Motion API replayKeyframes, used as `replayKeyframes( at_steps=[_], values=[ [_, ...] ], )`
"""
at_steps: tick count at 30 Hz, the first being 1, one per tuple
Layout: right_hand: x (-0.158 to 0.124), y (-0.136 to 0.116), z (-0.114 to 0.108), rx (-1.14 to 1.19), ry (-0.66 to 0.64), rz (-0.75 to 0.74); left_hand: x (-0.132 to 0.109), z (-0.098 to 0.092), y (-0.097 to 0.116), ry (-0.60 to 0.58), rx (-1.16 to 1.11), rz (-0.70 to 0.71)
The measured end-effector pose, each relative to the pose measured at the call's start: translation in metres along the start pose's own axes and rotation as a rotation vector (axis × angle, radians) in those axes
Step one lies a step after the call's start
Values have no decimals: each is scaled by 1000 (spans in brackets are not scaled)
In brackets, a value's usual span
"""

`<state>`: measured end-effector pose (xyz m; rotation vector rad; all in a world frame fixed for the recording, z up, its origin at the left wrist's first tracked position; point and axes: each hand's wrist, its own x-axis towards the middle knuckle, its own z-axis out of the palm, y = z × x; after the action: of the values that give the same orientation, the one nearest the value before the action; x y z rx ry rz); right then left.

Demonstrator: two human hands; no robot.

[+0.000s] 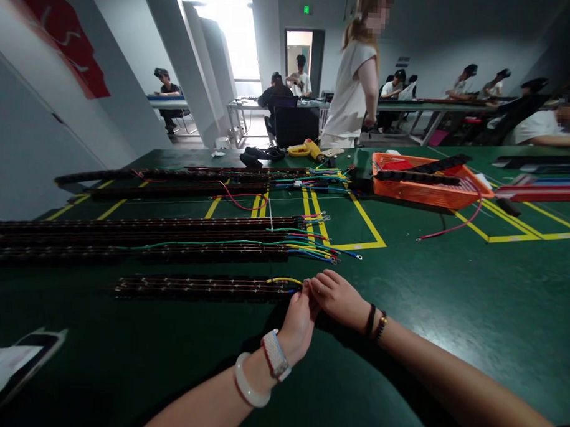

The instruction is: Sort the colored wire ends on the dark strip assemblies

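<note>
At the right end of a short dark wire harness (202, 288) my two hands meet, fingers pinched together. My left hand (299, 320) is closed on the wire ends, where a yellow wire (285, 280) runs into the fingers and a bit of blue shows beside it. My right hand (340, 299) is closed too, its fingertips against those of the left; what they pinch is hidden. Just beyond lie longer dark harnesses (172, 237) with green, yellow, blue and red wires ending in ring terminals (358, 257).
An orange basket (411, 192) holding dark harness pieces stands at the back right. A yellow heat gun (306, 150) lies at the table's far edge. More harnesses (183, 185) rest across yellow tape lines (358, 246). A person (352, 79) stands beyond the table; several others sit behind.
</note>
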<state>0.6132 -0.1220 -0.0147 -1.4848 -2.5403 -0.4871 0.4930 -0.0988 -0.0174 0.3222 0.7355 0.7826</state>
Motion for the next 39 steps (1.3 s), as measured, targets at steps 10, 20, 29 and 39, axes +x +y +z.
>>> replayKeyframes(
  at_steps=[10, 20, 29, 39],
  values=[
    [-30, 12, -7, 124, 55, 40, 3, -5, -2, -163, 37, 8],
    [-48, 25, -8, 0, 79, -33, 6, -8, -3, -194, 83, 50],
    [-46, 20, -15, 40, 30, -67, 7, -11, 0, -283, 112, 32],
    [-25, 41, -12, 310, 225, 387, 7, -14, -1, -304, 166, 67]
  ],
)
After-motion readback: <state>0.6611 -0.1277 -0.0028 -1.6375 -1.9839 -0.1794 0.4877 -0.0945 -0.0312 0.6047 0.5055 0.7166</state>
